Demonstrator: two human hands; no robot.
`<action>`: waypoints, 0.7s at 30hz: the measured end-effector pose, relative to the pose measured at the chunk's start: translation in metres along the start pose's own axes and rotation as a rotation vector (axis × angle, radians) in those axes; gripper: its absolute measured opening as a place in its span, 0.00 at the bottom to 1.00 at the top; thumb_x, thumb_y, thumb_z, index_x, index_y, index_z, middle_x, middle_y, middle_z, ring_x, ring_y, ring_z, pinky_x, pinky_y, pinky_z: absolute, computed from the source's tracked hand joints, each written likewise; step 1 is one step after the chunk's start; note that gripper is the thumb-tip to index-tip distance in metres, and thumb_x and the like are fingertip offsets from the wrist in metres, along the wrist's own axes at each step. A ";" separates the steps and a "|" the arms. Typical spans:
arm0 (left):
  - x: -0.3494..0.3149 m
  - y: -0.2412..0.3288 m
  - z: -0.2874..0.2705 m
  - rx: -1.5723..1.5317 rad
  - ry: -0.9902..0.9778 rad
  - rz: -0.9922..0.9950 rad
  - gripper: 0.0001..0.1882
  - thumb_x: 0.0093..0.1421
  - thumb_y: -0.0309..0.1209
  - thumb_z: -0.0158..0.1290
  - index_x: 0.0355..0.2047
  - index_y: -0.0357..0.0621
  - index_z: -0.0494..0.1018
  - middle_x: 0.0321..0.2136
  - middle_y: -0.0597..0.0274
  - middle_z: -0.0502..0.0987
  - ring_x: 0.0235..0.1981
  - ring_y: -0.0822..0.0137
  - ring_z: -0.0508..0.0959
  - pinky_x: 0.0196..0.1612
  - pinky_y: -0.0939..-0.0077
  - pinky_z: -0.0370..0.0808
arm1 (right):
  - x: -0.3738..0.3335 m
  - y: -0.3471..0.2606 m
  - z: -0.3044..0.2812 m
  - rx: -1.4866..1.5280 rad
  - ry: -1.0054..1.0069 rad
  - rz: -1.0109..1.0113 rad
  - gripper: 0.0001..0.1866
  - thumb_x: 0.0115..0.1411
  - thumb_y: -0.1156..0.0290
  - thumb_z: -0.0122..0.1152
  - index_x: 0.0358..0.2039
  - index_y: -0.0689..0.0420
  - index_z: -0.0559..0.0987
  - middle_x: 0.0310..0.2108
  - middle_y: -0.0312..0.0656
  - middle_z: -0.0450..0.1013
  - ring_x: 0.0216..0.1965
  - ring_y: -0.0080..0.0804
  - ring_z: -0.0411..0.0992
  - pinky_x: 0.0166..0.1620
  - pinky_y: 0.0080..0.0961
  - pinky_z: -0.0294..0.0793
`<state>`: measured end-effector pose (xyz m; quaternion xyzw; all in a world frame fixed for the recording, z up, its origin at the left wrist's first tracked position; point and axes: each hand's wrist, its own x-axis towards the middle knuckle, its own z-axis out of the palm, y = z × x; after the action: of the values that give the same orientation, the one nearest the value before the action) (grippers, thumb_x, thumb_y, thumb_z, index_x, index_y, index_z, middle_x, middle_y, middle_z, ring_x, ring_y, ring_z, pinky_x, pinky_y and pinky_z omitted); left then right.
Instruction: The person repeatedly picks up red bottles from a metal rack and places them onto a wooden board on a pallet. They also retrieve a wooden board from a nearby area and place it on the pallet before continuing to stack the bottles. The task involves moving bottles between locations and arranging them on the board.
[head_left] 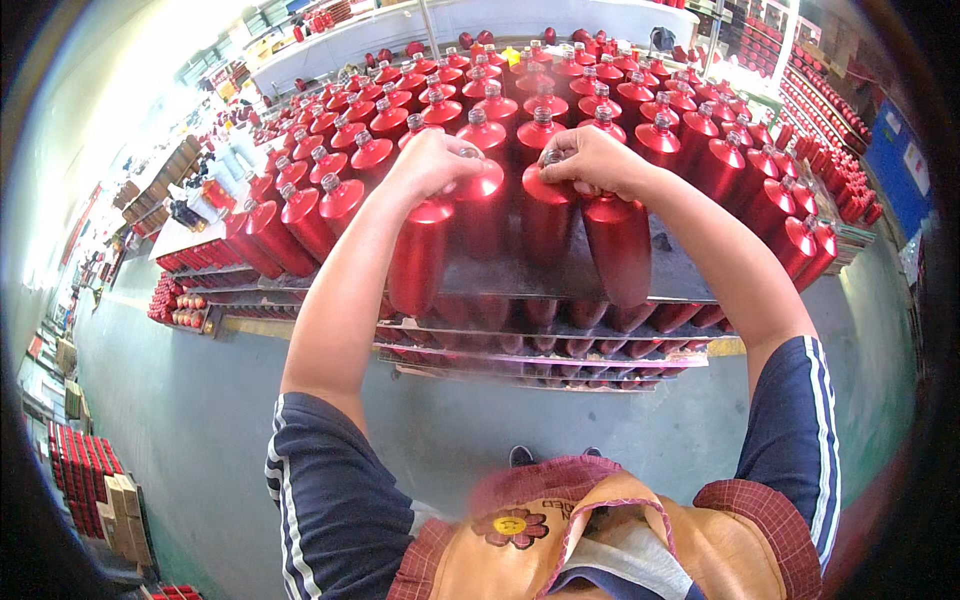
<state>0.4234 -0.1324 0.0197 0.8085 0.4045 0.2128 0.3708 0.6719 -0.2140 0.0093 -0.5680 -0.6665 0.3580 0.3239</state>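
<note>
Bottles [617, 250] in red crowd most of the dark board [682, 273], suggesting work well along, its front strip part-filled, where left hand [436, 164] and right hand [598, 160] each pinch apparently two by their necks.

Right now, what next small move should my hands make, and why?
Perhaps steady the glossy red, round-shouldered front bottles with your left hand and right hand before releasing: both grasp necks near the edge of the dark flat board, and similar bottles stand behind.

Dark board [678, 276] bearing red bottles [718, 178] (tightly packed).
</note>
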 end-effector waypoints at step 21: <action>0.047 -0.054 -0.023 -0.367 0.487 0.008 0.11 0.60 0.37 0.57 0.33 0.42 0.79 0.17 0.74 0.71 0.14 0.82 0.68 0.17 0.87 0.62 | 0.005 0.024 -0.028 0.201 0.289 -0.085 0.15 0.63 0.66 0.60 0.46 0.61 0.77 0.19 0.28 0.67 0.14 0.12 0.62 0.18 0.12 0.59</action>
<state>0.4089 -0.0631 -0.0057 0.6546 0.4331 0.4714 0.4020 0.7078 -0.2040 0.0042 -0.5497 -0.5972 0.3235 0.4863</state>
